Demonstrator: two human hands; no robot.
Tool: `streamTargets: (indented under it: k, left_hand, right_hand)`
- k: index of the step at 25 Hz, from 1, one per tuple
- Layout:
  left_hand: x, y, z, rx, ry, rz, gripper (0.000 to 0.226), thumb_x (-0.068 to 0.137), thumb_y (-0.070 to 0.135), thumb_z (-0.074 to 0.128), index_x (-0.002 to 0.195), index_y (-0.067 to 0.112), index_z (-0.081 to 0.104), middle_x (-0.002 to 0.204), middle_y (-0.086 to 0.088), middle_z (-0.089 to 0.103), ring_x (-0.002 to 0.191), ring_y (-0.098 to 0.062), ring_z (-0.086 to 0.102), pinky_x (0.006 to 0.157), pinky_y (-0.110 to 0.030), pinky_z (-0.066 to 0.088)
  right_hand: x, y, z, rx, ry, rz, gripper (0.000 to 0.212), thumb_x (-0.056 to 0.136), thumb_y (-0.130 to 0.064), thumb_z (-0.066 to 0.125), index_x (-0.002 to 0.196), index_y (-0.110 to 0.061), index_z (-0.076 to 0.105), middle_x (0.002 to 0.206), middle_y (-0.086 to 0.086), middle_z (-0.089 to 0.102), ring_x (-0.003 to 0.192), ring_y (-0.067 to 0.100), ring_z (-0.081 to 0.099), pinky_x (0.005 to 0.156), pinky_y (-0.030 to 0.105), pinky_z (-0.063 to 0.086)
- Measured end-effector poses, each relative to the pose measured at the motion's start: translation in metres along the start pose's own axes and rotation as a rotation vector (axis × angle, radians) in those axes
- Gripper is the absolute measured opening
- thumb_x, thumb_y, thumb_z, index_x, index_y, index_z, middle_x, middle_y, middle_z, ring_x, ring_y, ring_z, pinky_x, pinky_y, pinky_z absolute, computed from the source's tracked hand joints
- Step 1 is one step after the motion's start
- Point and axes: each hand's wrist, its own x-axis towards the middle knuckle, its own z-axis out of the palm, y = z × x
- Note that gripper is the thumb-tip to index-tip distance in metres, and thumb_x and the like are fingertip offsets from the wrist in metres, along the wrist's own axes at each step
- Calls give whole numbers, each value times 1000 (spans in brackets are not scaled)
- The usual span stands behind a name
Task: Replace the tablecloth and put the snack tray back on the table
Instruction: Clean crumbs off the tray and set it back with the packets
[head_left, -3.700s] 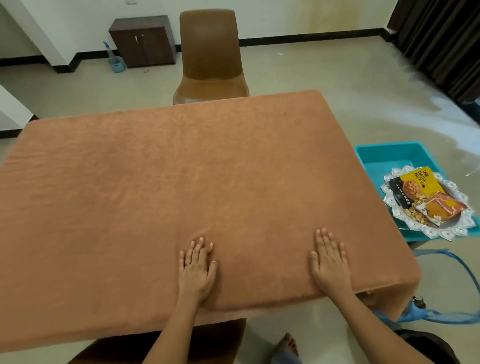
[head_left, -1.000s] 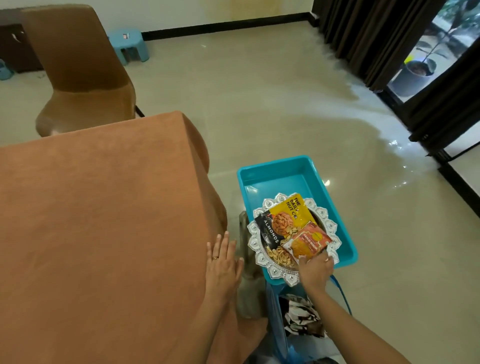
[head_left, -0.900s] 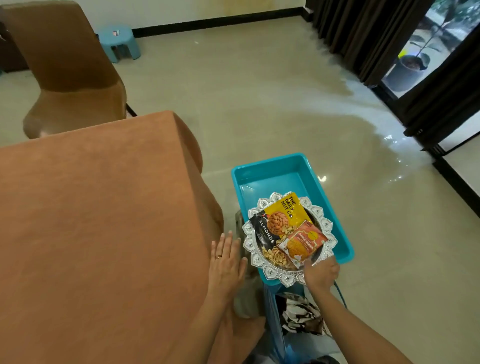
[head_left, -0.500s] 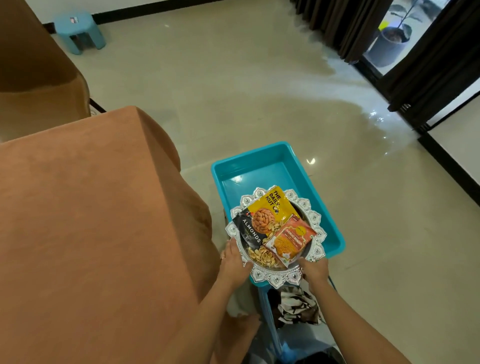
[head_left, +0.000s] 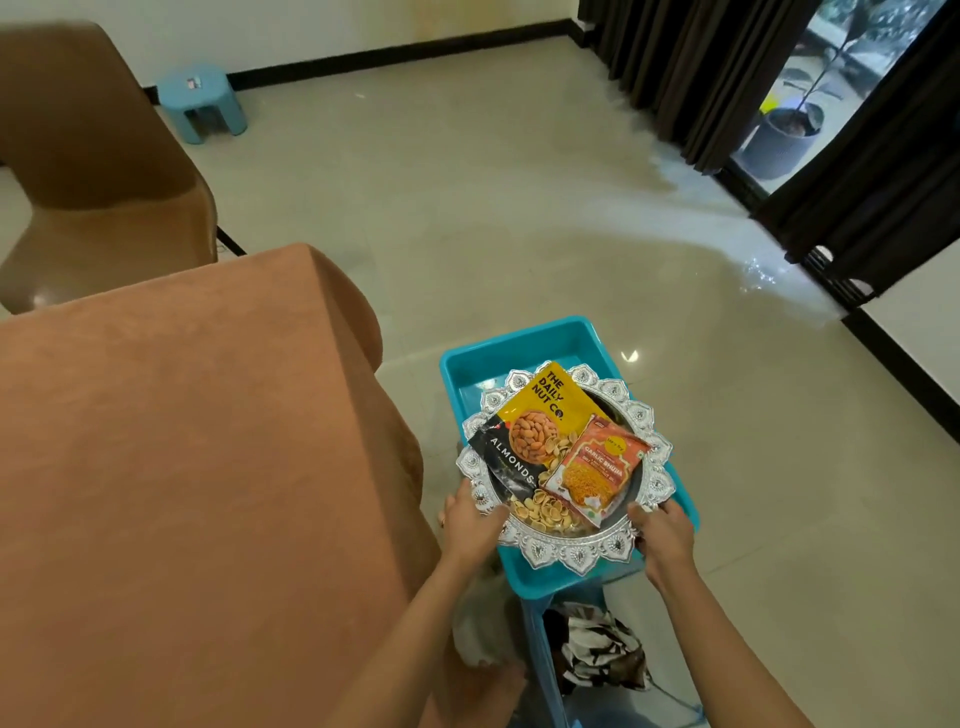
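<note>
Two hands are seen, the left hand (head_left: 470, 525) and the right hand (head_left: 664, 535). One snack tray (head_left: 571, 552) is counted, with two snack packets on it: an almond packet (head_left: 524, 431) and an orange packet (head_left: 597, 475). One tablecloth (head_left: 182, 467), one teal bin (head_left: 524, 345), one chair (head_left: 93, 171) and one stool (head_left: 200, 101) are counted. The loose nuts are too many to count.

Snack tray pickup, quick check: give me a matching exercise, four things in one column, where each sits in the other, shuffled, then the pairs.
Things:
1. snack tray
2. almonds pouch
3. tablecloth
4. patterned cloth

Places:
A. spread over the table
B. in the bag below the teal bin
C. gripped at its near rim by left hand and right hand
D. lying on the tray beside the orange packet

Pairs: 1-C, 2-D, 3-A, 4-B
</note>
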Motion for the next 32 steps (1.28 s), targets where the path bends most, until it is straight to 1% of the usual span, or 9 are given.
streamTargets:
  k: [3,6,13,18,22,24,27,30,32]
  left_hand:
    - [-13,29,-32,-66,112,82,35,85,26,60,119,20,55,118,0,55,123,-27,41,104,-37,27]
    - [-29,54,-76,-162,234,125,48,87,26,60,132,14,48,133,-7,48,129,-28,36,101,-35,30]
    - [-85,43,-218,-424,532,239,58,86,12,60,140,14,40,137,-4,40,128,-26,42,107,-47,38]
    - [-131,-40,-339,-438,706,155,57,87,10,58,141,15,40,138,-4,40,126,-27,45,105,-48,39]
    - [-168,-123,-429,-443,833,74,58,85,9,58,140,14,41,137,-6,43,123,-28,45,103,-48,41]
    - [-188,-167,-470,-450,902,17,58,83,9,59,139,13,42,136,-7,45,123,-28,47,102,-48,42]
    - [-213,-224,-522,-458,975,-47,58,82,9,60,138,11,44,135,-9,48,120,-30,50,101,-49,43]
    - [-233,-276,-572,-471,1034,-97,59,81,8,60,138,10,45,132,-11,51,118,-33,51,99,-51,44]
    - [-239,-299,-595,-473,1065,-132,58,80,7,60,136,10,47,130,-11,52,118,-32,52,99,-51,44]
  right_hand:
    - [-25,-54,15,-1,-51,-161,34,82,4,61,111,-13,62,107,11,69,95,33,66,87,49,54]
    - [-57,-105,37,15,-132,-286,33,83,2,62,114,-9,60,112,12,68,101,34,65,92,53,52]
    - [-175,-154,133,76,-420,-473,34,87,3,59,119,-7,59,114,14,67,97,32,66,87,47,54]
    - [-287,-111,236,19,-640,-506,36,89,4,58,123,-7,56,114,11,66,98,31,65,88,48,53]
    - [-370,-55,317,-82,-786,-511,25,89,5,56,102,-17,60,91,2,68,68,13,66,52,20,53]
    - [-412,-25,359,-124,-849,-498,25,90,5,56,99,-18,60,93,4,68,69,12,68,57,25,55]
    - [-465,17,412,-185,-949,-464,28,91,3,56,117,-9,57,105,8,69,87,26,68,75,40,56]
    - [-517,56,463,-273,-1020,-497,29,90,0,59,119,-4,55,108,13,68,84,24,67,60,27,55]
    - [-541,68,484,-323,-1047,-513,30,90,-3,60,119,-3,54,111,16,67,86,24,66,60,27,55]
